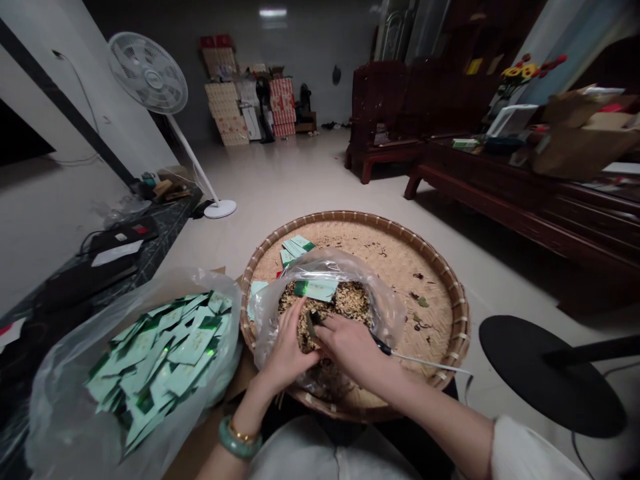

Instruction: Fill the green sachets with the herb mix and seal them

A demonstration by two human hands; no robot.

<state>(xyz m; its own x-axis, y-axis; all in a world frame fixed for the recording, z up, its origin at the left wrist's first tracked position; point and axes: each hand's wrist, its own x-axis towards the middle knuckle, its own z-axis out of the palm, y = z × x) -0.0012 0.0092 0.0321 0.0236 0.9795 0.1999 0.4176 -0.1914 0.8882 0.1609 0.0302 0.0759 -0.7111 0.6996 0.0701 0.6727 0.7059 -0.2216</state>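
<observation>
My left hand [287, 340] and my right hand [347, 348] meet over a clear plastic bag [325, 267] lying in a round woven bamboo tray [420, 293]. The bag holds loose brown dried material [325, 303] and a pale green card [316, 289]. My right hand grips a small black-handled blade [383, 345] with a white cord running off rightward. My left fingers press into the brown material beside the blade's tip. Several green cards [295, 250] lie on the tray, and a big plastic bag [160, 363] at the left holds several more.
A dark stone counter [150, 257] with black devices runs along the left. A round black stool top [545, 373] stands at the right. Farther off are a white standing fan [150, 73], a dark wooden bench [525, 200] with cardboard boxes, and stacked cartons [223, 113].
</observation>
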